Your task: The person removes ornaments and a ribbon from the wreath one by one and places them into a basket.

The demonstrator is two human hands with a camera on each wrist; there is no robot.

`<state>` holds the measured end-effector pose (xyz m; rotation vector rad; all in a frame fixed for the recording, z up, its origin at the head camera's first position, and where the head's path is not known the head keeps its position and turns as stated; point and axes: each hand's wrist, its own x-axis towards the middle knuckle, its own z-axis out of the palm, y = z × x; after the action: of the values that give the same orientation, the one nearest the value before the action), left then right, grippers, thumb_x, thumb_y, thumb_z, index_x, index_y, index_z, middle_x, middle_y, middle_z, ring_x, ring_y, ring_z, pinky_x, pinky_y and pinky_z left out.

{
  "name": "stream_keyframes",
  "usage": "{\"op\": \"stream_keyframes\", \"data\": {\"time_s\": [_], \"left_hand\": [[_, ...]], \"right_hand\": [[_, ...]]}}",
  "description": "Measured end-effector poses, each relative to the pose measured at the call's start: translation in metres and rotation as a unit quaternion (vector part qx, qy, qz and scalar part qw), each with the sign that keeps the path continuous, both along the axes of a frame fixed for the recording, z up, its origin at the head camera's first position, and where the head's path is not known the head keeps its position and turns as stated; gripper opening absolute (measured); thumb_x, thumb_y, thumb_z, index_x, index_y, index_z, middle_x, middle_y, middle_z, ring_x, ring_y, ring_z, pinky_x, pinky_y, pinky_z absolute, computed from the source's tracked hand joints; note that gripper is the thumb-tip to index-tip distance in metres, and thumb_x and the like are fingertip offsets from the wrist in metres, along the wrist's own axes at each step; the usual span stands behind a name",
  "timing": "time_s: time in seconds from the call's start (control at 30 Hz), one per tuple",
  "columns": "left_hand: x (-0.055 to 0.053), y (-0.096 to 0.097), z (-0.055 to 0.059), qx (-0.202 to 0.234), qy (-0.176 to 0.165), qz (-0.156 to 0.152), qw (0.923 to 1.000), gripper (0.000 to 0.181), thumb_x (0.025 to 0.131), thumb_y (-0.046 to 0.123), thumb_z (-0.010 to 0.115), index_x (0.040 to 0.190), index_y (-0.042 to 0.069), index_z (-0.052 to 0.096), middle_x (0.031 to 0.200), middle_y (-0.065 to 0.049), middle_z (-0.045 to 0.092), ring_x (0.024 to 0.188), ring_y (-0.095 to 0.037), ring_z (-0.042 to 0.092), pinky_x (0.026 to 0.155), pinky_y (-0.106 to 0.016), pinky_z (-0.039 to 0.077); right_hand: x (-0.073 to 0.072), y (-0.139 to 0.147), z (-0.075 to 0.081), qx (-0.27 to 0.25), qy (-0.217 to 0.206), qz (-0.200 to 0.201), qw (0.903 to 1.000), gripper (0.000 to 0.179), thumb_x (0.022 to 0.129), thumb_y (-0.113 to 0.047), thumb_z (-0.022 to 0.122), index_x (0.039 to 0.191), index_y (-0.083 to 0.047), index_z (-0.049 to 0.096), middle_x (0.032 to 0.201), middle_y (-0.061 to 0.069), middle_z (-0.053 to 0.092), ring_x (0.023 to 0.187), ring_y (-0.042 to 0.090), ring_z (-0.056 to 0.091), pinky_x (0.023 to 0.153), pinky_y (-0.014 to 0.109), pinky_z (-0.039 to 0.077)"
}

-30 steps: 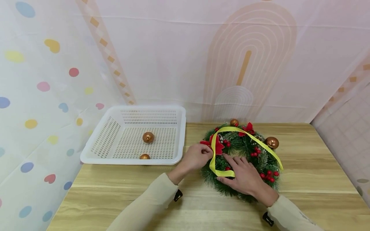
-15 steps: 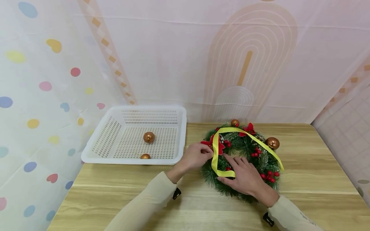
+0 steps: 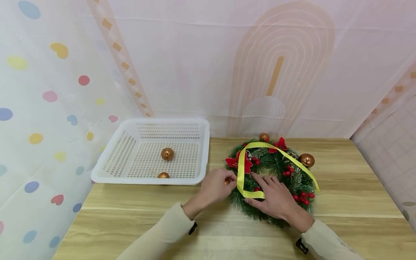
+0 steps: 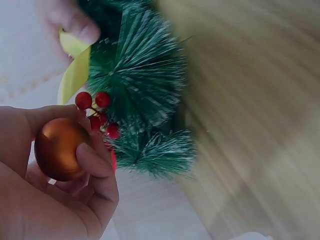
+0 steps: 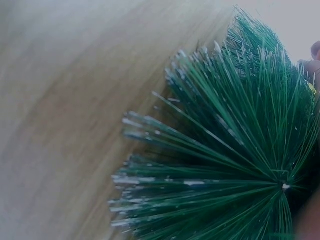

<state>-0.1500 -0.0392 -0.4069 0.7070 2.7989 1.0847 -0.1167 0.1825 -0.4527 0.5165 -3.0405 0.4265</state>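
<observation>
Beyond the fingers of left hand and right hand alike, a pale fabric backdrop printed with dots, hearts and arches. Under the fingers, a wood-grain surface. To the left of the left fingers and reaching farther out than them, a white slotted plastic basket. Directly under the right fingers, and just beside the left fingertips, a frosted green pine wreath, lying flat. Leading back from the fingers, cream sleeves. Presses the right hand on the wreath's near part, fingers stretched out, thumb spread apart from them. Curving from beside the right thumb, past the left fingertips and over the wreath's far side, a yellow ribbon; cannot tell whether pinched at the thumb. Just beyond the left fingers, a red poinsettia; beyond the right fingers, a second poinsettia. Clamps the left fingers round a copper-coloured bauble, near the wreath's left side. Beyond and right of the right fingers, a shiny bauble at the wreath's edge; straight out from them, a smaller bauble. Left of the left fingers, inside the basket, a middle bauble and a partly hidden bauble. To the right of the right fingers, red berries.
</observation>
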Motion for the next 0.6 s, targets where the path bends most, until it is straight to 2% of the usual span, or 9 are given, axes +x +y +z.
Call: {"op": "stream_keyframes", "data": {"time_s": [0.1, 0.27, 0.4, 0.6], "left_hand": [[0.005, -0.002, -0.001, 0.004, 0.011, 0.011, 0.9999, 0.007, 0.090, 0.014, 0.070, 0.087, 0.015, 0.076, 0.076, 0.007, 0.065, 0.063, -0.004, 0.050, 0.055, -0.020, 0.042], [0.008, -0.004, -0.002, 0.023, 0.004, 0.031, 0.9993, 0.005, 0.091, 0.014, 0.070, 0.092, 0.012, 0.074, 0.080, 0.005, 0.068, 0.068, -0.006, 0.054, 0.060, -0.021, 0.045], [0.011, -0.004, -0.006, 0.019, 0.002, 0.051, 0.9985, 0.005, 0.090, 0.013, 0.069, 0.092, 0.010, 0.073, 0.079, 0.003, 0.068, 0.066, -0.006, 0.055, 0.058, -0.021, 0.045], [0.013, -0.004, -0.013, -0.004, 0.031, 0.075, 0.9967, 0.005, 0.088, 0.009, 0.068, 0.084, 0.011, 0.072, 0.074, 0.001, 0.068, 0.057, -0.005, 0.054, 0.048, -0.020, 0.044]], "right_hand": [[0.000, 0.000, 0.001, -0.001, 0.001, 0.000, 1.0000, 0.088, 0.083, -0.074, 0.057, 0.150, -0.019, 0.043, 0.130, 0.014, 0.059, 0.117, 0.037, 0.055, 0.081, 0.056, 0.051], [-0.001, -0.001, 0.001, 0.002, -0.005, 0.002, 1.0000, 0.089, 0.083, -0.076, 0.055, 0.151, -0.019, 0.042, 0.131, 0.014, 0.059, 0.117, 0.037, 0.054, 0.082, 0.056, 0.050], [0.000, -0.001, 0.000, 0.003, -0.005, 0.000, 1.0000, 0.089, 0.083, -0.076, 0.055, 0.151, -0.019, 0.042, 0.132, 0.014, 0.059, 0.117, 0.037, 0.055, 0.082, 0.056, 0.050], [0.001, 0.000, 0.001, 0.002, 0.000, -0.001, 1.0000, 0.088, 0.084, -0.075, 0.056, 0.151, -0.019, 0.042, 0.131, 0.015, 0.059, 0.117, 0.037, 0.055, 0.081, 0.055, 0.051]]}}
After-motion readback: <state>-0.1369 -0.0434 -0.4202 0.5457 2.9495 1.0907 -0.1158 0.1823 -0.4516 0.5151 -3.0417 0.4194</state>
